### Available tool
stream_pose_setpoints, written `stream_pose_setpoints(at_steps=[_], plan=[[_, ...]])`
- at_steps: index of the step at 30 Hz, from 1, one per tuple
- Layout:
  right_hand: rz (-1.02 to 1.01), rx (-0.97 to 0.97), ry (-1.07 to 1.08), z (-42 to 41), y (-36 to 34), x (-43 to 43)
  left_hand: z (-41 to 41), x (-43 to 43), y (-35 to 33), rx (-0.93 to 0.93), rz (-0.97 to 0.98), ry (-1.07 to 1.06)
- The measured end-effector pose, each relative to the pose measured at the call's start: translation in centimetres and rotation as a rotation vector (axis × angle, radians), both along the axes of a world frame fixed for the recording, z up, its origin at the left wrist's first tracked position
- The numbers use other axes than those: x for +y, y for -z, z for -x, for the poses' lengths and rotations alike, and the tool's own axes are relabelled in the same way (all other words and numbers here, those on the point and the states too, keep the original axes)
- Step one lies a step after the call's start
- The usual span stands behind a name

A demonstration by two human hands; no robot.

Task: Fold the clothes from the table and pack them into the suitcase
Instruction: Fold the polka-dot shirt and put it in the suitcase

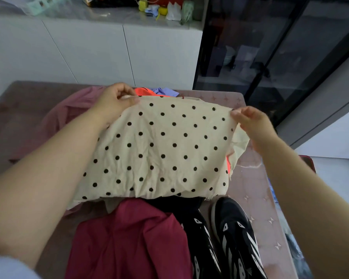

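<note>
Tabletop: brownish cover with a star pattern. Clothes are heaped over its middle and left side.

Left hand: thumb and curled fingers pinching the far-left corner of a cream spotted garment.
Right hand: thumb and fingertips pinching the far-right corner.

The cloth is stretched between the two hands. Its far edge is lifted and the rest drapes over the pile toward the near edge. Cannot tell whether it is a single layer or loosely doubled.

Under and around it:
- Pink garment spread toward the far-left corner.
- Orange garment and lavender garment peeping out at the far edge, just behind the lifted hem.
- Maroon garment crumpled at the near edge.
- Black cloth between the maroon piece and the spotted one.
- Pair of black shoes with white stripes, beside the maroon garment toward the near-right corner.

Suitcase: not plainly in view. A dark-red strip shows past the right edge of the tabletop; cannot tell what it is.

Progress, my reading: early. No folded stack is visible on the tabletop and nothing is seen packed. The spotted garment is the piece in hand, and I judge it is being squared up for a first fold. Left to do: fold it, then at least the pink, orange, lavender, maroon and black pieces, then move everything into the suitcase.
</note>
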State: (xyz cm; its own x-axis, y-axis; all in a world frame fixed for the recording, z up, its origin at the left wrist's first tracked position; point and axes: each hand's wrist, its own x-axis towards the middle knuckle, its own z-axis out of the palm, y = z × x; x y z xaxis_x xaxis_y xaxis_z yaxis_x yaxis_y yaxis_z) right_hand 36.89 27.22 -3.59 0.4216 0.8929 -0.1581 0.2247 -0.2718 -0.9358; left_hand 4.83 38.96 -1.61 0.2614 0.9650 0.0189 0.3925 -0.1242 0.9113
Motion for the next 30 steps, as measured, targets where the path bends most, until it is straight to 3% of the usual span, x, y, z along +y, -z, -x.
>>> stream_pose_setpoints(at_steps=[1, 4, 6, 9, 12, 15, 22, 26, 30], plan=[[0.056, -0.072, 0.043, 0.6, 0.8, 0.2, -0.6, 0.0, 1.0, 0.063, -0.051, -0.039], [0.178, -0.13, 0.035, 2.2, 2.1, -0.7, -1.7, -1.5, 3.6, 0.558, -0.289, -0.099], [0.226, -0.102, -0.01, 2.8, 2.5, -2.8, -1.9, -4.1, 3.7, 0.586, -0.528, -0.064], [0.298, -0.022, -0.049, 4.0, 4.1, -7.4, -2.5, -8.5, 4.2, 0.584, -0.796, 0.147], [0.395, 0.04, -0.008, 5.6, 6.2, -10.6, -3.3, -11.4, 5.7, 0.856, -0.568, 0.334], [0.429, -0.002, 0.035, 6.4, 6.5, -11.6, -3.9, -11.5, 7.4, 1.016, -0.437, 0.352], [0.472, 0.143, -0.052, 5.2, 4.0, -12.8, -5.1, -14.8, 5.6, 0.956, -0.563, 0.337], [0.332, 0.614, -0.053, 4.0, 0.2, -14.1, -5.7, -17.7, 5.5, 0.89, -0.555, 0.39], [0.046, 0.778, -0.098, 2.9, -4.1, -15.6, -7.9, -19.6, 5.5, 0.598, -0.38, 0.484]])
